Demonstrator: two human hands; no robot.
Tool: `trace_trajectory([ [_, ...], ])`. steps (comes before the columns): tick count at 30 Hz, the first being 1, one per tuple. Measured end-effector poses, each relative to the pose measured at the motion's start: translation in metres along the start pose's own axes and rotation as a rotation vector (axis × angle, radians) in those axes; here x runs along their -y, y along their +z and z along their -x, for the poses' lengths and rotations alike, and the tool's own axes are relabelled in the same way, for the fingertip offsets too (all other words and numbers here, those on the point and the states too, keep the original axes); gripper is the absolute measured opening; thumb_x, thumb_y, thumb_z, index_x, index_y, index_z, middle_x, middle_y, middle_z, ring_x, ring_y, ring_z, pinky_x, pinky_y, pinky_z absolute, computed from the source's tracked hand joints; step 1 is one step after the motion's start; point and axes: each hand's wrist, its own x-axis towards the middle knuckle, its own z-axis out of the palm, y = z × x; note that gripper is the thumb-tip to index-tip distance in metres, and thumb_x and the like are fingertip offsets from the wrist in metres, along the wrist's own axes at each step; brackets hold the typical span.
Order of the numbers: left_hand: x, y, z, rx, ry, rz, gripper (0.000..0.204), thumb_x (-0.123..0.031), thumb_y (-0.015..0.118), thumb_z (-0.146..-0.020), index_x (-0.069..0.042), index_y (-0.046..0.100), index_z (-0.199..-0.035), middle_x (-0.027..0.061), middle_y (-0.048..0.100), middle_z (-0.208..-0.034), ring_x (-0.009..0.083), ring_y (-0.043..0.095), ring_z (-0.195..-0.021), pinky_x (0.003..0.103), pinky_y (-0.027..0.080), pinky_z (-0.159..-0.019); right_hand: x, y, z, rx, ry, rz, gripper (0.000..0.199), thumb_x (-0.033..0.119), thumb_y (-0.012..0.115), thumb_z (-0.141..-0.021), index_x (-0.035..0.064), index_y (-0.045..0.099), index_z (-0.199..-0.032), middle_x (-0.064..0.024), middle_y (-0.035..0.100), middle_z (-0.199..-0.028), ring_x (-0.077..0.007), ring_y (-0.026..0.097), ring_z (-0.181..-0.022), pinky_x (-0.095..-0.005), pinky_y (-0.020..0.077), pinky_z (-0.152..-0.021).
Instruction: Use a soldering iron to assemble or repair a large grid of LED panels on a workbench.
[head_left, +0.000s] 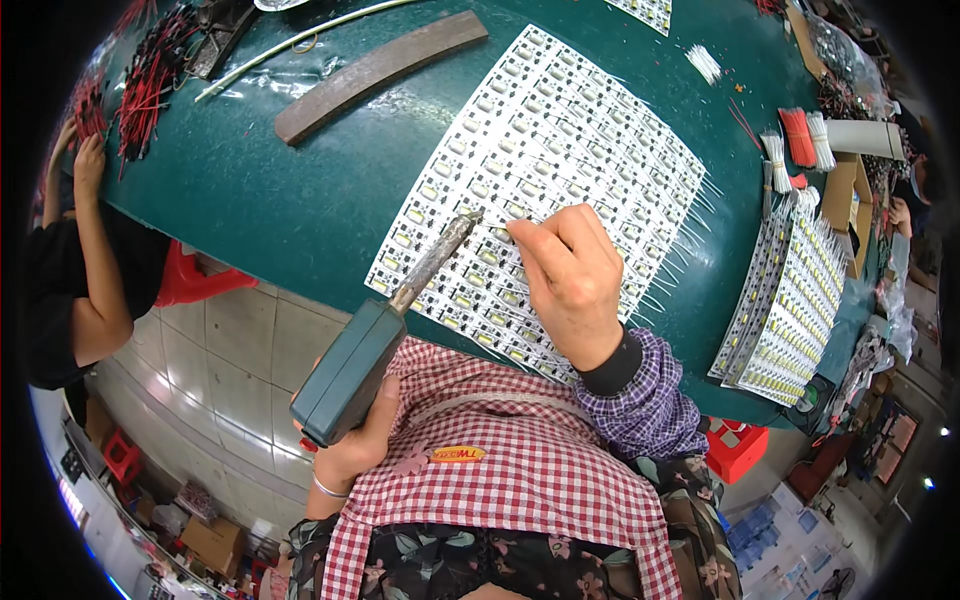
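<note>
Holding low: our left hand (350,445) is wrapped shut around the green body of the soldering gun (375,340), kept back near our apron so the long barrel reaches forward.
Gun tip: the metal tip (468,217) rests on the near-left part of the LED strip panel (560,130), just beside our other fingers, so heat meets the joint where they work.
Right hand: our right hand (570,280) lies over the panel, its fingertips (520,232) pressed together in a pinch right at the tip; whatever thin piece they hold is too small to tell. The palm's weight seems to keep the sheet flat.
Panel: it lies flat on the green bench (300,190), with thin white leads sticking out of its right edge.
Further right: a stack of strip panels (795,305) sits well apart, within reach.
Far side: a curved brown bar (375,75) lies beyond the panel; bundles of red and black wires (150,80) sit at far left, near another person's hand (88,160).
</note>
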Motion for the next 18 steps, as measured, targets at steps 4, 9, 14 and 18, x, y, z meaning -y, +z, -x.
trace_trajectory([
  [4,0.003,0.000,0.000,0.006,0.047,-0.022,0.023,-0.001,0.077,-0.076,0.004,0.072,-0.098,0.0142,0.071,-0.089,0.0207,0.070,-0.071,0.029,0.054,-0.062,0.000,0.001,-0.001,-0.007,-0.004,-0.012,0.025,-0.010,0.078,-0.068,0.0014,0.071,-0.090,-0.0066,0.052,-0.071,-0.0229,0.054,-0.066,-0.0350,0.0435,-0.055],
  [9,0.000,0.003,-0.006,0.027,0.088,-0.043,0.021,0.000,0.075,-0.077,0.005,0.071,-0.097,0.0151,0.070,-0.089,0.0213,0.069,-0.072,0.030,0.054,-0.063,-0.001,0.003,0.002,-0.002,-0.006,0.006,0.019,-0.004,0.074,-0.072,0.0030,0.069,-0.089,-0.0056,0.047,-0.072,-0.0223,0.054,-0.068,-0.0355,0.0430,-0.058],
  [14,-0.008,0.004,-0.011,0.090,0.006,-0.053,0.022,-0.001,0.075,-0.077,0.006,0.071,-0.097,0.0162,0.070,-0.090,0.0219,0.069,-0.073,0.030,0.054,-0.064,-0.001,0.002,0.003,0.000,0.000,0.001,0.019,-0.004,0.074,-0.072,0.0028,0.069,-0.089,-0.0060,0.048,-0.072,-0.0228,0.054,-0.068,-0.0359,0.0438,-0.058],
  [18,-0.009,0.003,-0.009,0.087,-0.012,-0.056,0.023,-0.001,0.075,-0.077,0.006,0.070,-0.098,0.0157,0.070,-0.091,0.0216,0.069,-0.074,0.030,0.054,-0.066,0.000,0.002,0.002,0.001,0.002,0.002,0.019,-0.004,0.074,-0.072,0.0027,0.068,-0.089,-0.0062,0.048,-0.073,-0.0230,0.054,-0.068,-0.0360,0.0441,-0.059],
])
